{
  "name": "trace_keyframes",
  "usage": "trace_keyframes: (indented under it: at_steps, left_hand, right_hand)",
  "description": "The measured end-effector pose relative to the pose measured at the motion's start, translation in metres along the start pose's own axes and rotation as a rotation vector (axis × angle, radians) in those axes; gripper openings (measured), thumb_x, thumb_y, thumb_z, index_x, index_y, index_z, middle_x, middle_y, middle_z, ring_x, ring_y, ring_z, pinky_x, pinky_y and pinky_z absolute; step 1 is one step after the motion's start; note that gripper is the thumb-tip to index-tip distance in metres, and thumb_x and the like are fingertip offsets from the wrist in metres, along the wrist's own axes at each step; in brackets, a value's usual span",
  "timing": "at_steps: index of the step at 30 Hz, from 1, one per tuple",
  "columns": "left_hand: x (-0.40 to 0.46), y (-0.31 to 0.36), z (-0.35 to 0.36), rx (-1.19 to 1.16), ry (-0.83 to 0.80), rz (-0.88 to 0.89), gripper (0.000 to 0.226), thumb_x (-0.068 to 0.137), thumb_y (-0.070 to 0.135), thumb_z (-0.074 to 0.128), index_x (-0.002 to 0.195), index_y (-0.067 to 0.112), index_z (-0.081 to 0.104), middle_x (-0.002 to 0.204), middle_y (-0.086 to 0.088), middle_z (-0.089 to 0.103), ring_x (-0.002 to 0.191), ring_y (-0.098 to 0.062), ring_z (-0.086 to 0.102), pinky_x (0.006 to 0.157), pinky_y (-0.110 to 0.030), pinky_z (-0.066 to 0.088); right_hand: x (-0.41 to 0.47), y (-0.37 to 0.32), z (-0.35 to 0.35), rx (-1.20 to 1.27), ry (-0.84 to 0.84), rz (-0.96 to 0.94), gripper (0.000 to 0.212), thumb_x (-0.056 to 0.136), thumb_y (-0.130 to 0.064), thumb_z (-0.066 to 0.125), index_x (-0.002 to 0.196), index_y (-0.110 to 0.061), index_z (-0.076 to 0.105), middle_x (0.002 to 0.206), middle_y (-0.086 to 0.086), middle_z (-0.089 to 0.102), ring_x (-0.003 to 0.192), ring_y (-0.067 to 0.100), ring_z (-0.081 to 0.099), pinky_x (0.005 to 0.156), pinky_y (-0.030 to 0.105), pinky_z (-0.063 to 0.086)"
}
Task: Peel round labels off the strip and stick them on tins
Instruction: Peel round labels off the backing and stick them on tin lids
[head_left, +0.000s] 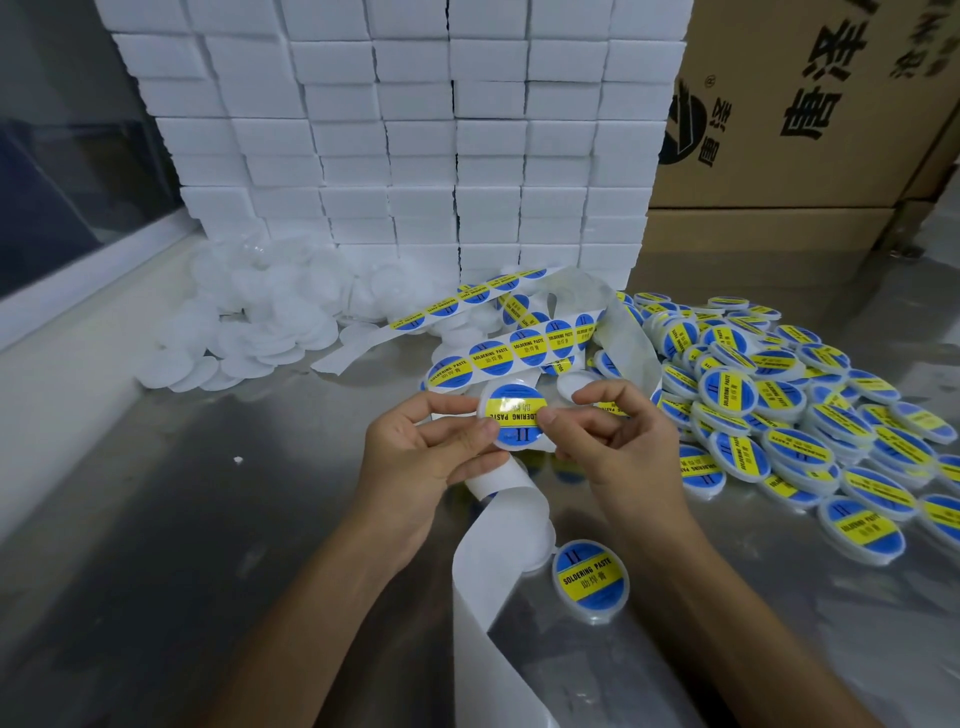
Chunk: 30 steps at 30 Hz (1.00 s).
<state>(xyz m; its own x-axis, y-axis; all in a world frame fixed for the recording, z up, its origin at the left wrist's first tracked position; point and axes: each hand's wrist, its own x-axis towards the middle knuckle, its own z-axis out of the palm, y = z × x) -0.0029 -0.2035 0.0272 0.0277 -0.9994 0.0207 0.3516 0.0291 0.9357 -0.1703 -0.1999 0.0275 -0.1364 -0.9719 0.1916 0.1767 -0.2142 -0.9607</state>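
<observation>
Head view, looking down at a steel table (218, 519) midway through a labelling run. Left hand (415, 457) curled round a white tin (511, 415), thumb and fingertips gripping its edge and holding it tilted toward the camera. Right hand (618, 441) pinching over the same tin, thumb (550, 415) pressed on the blue-and-yellow round label (519, 418) already lying across the tin's face, remaining fingers bent, seemingly with the strip running under them, though hard to tell exactly. Label apparently seated, upside down as seen from here, and probably just being rubbed flat. Done so far, judging by the layout: a large heap of labelled tins (779, 415) spread across the right of the table, plus one labelled tin (589, 579) lying alone near the right forearm. Left to do: a pile of unlabelled white tins (249, 322) on the left, at the foot of a stacked wall of white boxes (415, 130). Label strip (519, 345) with several round labels on it, looping behind the hands, so supply not exhausted. Spent white backing (483, 597) curling down from the hands toward the camera, bare of labels, a fair sign of how many have gone. Brown cardboard cartons (805, 104) at upper right, apart from the work. Overall, seemingly well past halfway by the size of the two heaps, yet with many blank tins waiting; exact counts not readable.
</observation>
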Motion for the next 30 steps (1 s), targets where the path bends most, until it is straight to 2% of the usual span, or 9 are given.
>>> trace_keyframes:
  at_steps: [4,8,14,18,22,25,28,30]
  left_hand:
    - [0.000,-0.001,0.000,-0.005,-0.001,0.008,0.035,0.060,0.012,0.078,0.092,0.004,0.064,0.088,-0.017,0.075,0.081,-0.032,0.074,0.061,-0.028,0.059]
    - [-0.001,-0.001,0.000,0.001,0.007,0.022,0.036,0.058,0.014,0.079,0.090,0.005,0.064,0.087,-0.017,0.075,0.080,-0.032,0.074,0.061,-0.028,0.059]
    - [-0.002,-0.001,0.002,0.073,0.047,0.074,0.033,0.054,0.019,0.082,0.083,0.011,0.067,0.083,-0.015,0.076,0.075,-0.031,0.074,0.060,-0.028,0.059]
    - [-0.002,-0.003,0.001,0.169,0.044,0.145,0.020,0.064,0.013,0.084,0.076,0.021,0.070,0.081,-0.011,0.076,0.074,-0.030,0.074,0.061,-0.028,0.058]
    - [-0.001,-0.003,0.002,0.308,0.010,0.267,0.030,0.068,0.006,0.083,0.075,0.032,0.071,0.078,0.000,0.075,0.070,-0.018,0.074,0.061,-0.021,0.056]
    - [-0.002,-0.005,0.003,0.370,-0.040,0.341,0.035,0.070,0.000,0.082,0.078,0.031,0.070,0.075,0.008,0.073,0.069,-0.010,0.072,0.062,-0.015,0.054]
    - [-0.003,-0.005,0.004,0.400,-0.062,0.355,0.036,0.072,-0.004,0.080,0.085,0.027,0.069,0.069,0.010,0.070,0.065,-0.006,0.069,0.062,-0.013,0.052]
    - [-0.004,-0.003,0.004,0.362,-0.072,0.336,0.035,0.073,-0.004,0.079,0.089,0.026,0.070,0.070,0.007,0.071,0.066,-0.008,0.070,0.062,-0.016,0.053]
  right_hand:
    - [0.001,0.001,-0.001,0.003,-0.003,-0.015,0.033,0.062,-0.025,0.081,0.086,-0.015,0.060,0.080,0.016,0.075,0.081,0.036,0.073,0.068,0.040,0.055]
    - [0.001,0.002,-0.001,0.005,-0.017,-0.058,0.031,0.063,-0.021,0.081,0.085,-0.013,0.059,0.079,0.012,0.076,0.076,0.025,0.074,0.064,0.027,0.058]
    - [0.002,0.007,-0.002,-0.120,-0.009,-0.185,0.026,0.068,-0.018,0.082,0.083,-0.013,0.062,0.078,0.007,0.075,0.069,0.017,0.072,0.063,0.022,0.057]
    - [0.002,0.009,-0.002,-0.207,-0.007,-0.238,0.022,0.070,-0.021,0.082,0.081,-0.015,0.064,0.078,0.005,0.074,0.067,0.017,0.071,0.062,0.024,0.057]
    - [0.002,0.011,-0.004,-0.269,0.024,-0.251,0.021,0.072,-0.023,0.082,0.080,-0.014,0.065,0.077,0.004,0.074,0.067,0.019,0.071,0.062,0.033,0.060]
    - [0.003,0.013,-0.005,-0.340,0.053,-0.251,0.021,0.073,-0.024,0.083,0.080,-0.015,0.066,0.076,0.002,0.073,0.067,0.021,0.070,0.062,0.042,0.060]
    - [0.003,0.016,-0.004,-0.442,0.077,-0.299,0.019,0.075,-0.023,0.083,0.078,-0.018,0.066,0.073,-0.004,0.070,0.066,0.015,0.068,0.064,0.037,0.059]
    - [0.002,0.017,-0.004,-0.519,0.108,-0.366,0.020,0.076,-0.029,0.082,0.078,-0.018,0.066,0.071,-0.008,0.068,0.064,0.011,0.066,0.062,0.032,0.056]
